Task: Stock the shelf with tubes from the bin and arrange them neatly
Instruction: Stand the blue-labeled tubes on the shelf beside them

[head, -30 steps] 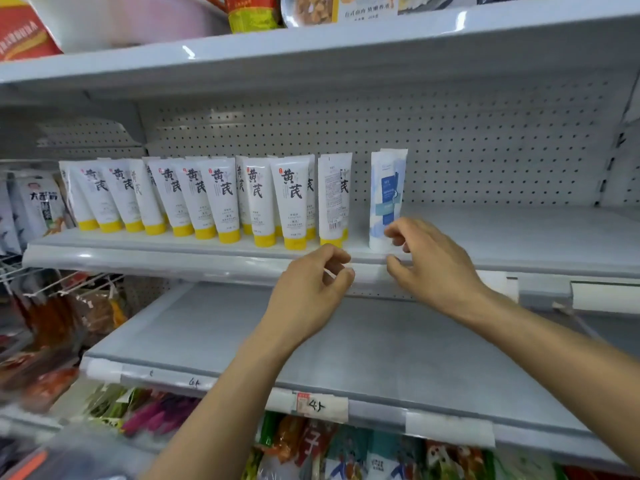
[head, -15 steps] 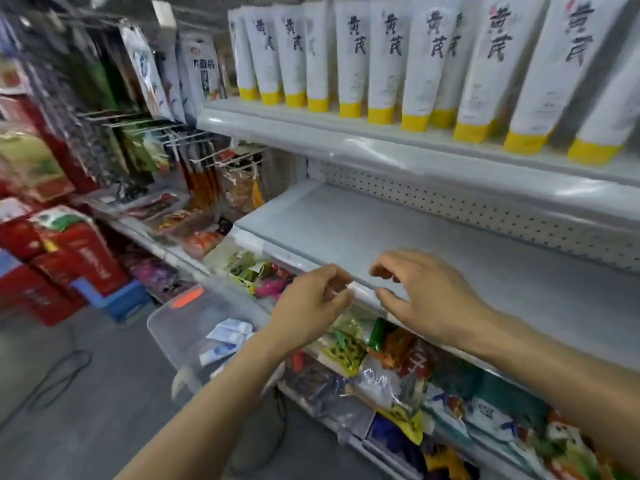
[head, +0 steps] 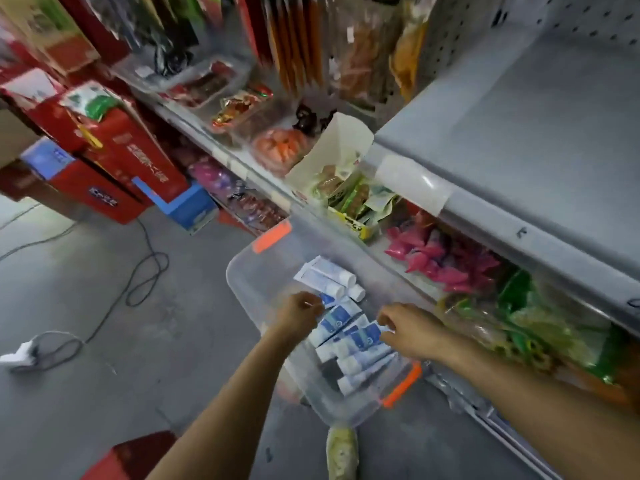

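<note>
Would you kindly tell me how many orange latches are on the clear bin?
2. One orange latch is on the far end of the bin; the other latch is on its near end.

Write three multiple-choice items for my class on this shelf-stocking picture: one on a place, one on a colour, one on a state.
1. Where are the blue and white tubes? A in a drawer; B in the clear bin; C on a trolley.
2. What colour are the bin's handles? A orange; B green; C black.
3. How are the tubes placed? A upright in rows; B hanging from hooks; C lying on their sides in a loose heap.

Answers: 1 B, the tubes sit inside the bin's clear walls. 2 A, both end handles are bright orange. 3 C, the tubes lie flat, at differing angles.
</note>
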`<act>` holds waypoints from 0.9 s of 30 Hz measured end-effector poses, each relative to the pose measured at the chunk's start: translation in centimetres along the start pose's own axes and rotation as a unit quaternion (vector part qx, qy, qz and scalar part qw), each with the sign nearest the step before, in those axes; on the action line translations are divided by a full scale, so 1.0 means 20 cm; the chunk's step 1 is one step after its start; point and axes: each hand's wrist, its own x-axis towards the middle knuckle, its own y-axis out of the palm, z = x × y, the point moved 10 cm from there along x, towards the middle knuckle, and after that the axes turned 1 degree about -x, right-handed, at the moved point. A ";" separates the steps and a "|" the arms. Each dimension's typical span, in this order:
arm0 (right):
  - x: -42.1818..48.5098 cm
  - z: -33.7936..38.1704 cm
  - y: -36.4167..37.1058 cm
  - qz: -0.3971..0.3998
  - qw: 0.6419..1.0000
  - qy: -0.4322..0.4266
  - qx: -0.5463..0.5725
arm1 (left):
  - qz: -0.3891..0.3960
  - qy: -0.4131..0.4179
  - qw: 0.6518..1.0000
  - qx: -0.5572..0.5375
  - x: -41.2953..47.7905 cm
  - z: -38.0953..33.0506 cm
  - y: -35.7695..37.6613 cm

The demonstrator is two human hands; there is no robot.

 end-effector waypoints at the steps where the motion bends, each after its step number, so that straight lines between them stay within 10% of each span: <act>1: 0.11 -0.03 0.10 0.029 0.999 0.015 -0.008 | 0.018 -0.028 0.999 0.011 0.10 0.07 0.05; 14: 0.73 0.16 0.84 0.091 0.936 -0.133 -0.314 | 0.077 -0.086 0.960 0.255 0.82 0.59 0.47; 27: 0.35 0.12 0.23 0.009 0.979 -0.046 -0.200 | 0.130 -0.261 0.954 -0.069 0.30 0.46 0.40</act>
